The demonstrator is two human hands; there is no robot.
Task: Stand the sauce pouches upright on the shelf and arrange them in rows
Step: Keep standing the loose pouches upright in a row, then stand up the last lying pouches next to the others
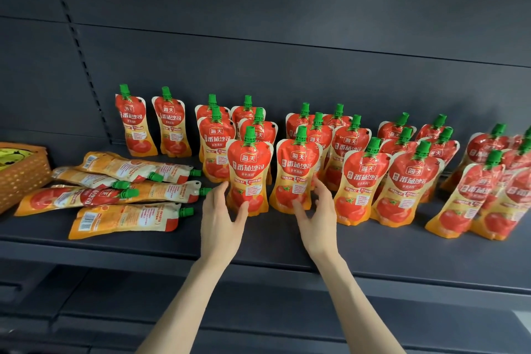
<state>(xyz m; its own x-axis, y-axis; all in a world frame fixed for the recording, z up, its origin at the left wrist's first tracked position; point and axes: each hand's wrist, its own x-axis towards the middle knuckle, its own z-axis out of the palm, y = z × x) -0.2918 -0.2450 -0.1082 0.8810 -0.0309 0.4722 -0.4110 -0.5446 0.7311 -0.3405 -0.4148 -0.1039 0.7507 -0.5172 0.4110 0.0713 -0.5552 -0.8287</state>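
The left grip point(222, 218) holds the left pouch point(248, 169) low down, with the thumb on the printed front and the fingers curved round its left edge; the right grip point(319, 215) holds the right pouch point(297, 172) in the same way, with the thumb on the front and the fingers curved round its right edge; both pouches stand upright, green caps up, side by side with a narrow gap between them, at the front of the dark shelf point(273, 241); the other standing pouches point(365, 181) are lined up in rows directly behind these two and across the shelf to the right, all with labels facing forward; two back pouches point(172, 126) stand apart at the rear left, near the back panel; several lying pouches point(126, 218) rest flat on the left part of the shelf, overlapping one another, caps pointing right; a woven orange basket point(20, 172) sits at the far left edge, just beside the lying pouches.
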